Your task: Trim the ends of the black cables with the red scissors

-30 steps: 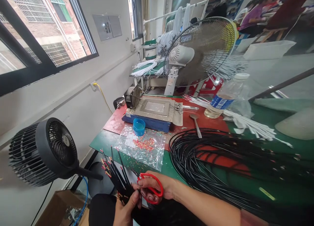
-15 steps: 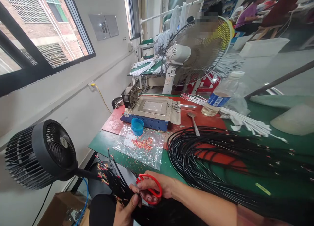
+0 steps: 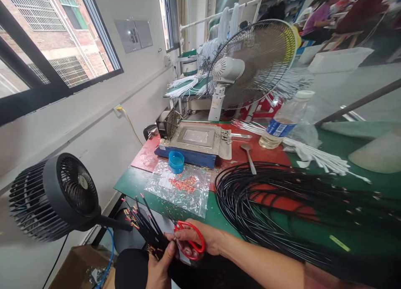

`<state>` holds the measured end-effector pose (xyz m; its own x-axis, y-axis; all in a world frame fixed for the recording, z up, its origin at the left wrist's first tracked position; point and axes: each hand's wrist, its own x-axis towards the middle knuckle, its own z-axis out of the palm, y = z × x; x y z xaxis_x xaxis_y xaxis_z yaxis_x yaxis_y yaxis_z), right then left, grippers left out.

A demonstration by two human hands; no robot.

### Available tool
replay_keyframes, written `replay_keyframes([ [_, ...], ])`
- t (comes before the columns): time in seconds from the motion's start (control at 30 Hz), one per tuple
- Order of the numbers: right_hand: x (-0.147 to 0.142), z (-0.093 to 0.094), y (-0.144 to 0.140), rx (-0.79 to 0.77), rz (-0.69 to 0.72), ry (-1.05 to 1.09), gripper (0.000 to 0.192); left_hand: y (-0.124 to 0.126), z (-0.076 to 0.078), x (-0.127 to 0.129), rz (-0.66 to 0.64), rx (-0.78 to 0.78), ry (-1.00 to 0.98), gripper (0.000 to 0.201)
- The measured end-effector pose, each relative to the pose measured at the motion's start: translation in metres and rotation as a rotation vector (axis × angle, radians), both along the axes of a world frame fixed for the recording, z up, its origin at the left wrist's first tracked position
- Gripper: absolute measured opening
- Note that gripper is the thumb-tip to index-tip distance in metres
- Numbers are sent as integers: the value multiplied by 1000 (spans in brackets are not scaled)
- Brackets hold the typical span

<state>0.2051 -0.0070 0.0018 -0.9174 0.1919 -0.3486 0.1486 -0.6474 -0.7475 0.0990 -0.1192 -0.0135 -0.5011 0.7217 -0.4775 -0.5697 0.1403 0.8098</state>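
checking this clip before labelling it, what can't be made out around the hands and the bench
Head view only:
- Left hand: cut off by the bottom edge; its grip on the bundle of black cables with red tips is partly hidden.
- Red-handled scissors: blades hidden behind the cables and the right hand.
- Clear plastic bottle: label too small to read.
- Background people: blurred.

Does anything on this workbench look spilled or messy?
Yes. Small red and orange bits lie scattered on the clear plastic bag, with more specks strewn over the green mat beside it. They look like loose trimmings rather than a tidy pile.
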Motion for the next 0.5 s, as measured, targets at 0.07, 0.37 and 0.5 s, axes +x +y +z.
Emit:
replay_keyframes([
  [0.07,0,6,-1,15,18,-16,49,1,0,0,12,6,-60,27],
  [0.37,-1,-1,-1,-61,24,-46,49,-3,-15,-6,-75,44,-5,23],
  [0.5,-1,-8,0,-114,51,-17,39,-4,-14,-4,-113,90,-8,22],
])
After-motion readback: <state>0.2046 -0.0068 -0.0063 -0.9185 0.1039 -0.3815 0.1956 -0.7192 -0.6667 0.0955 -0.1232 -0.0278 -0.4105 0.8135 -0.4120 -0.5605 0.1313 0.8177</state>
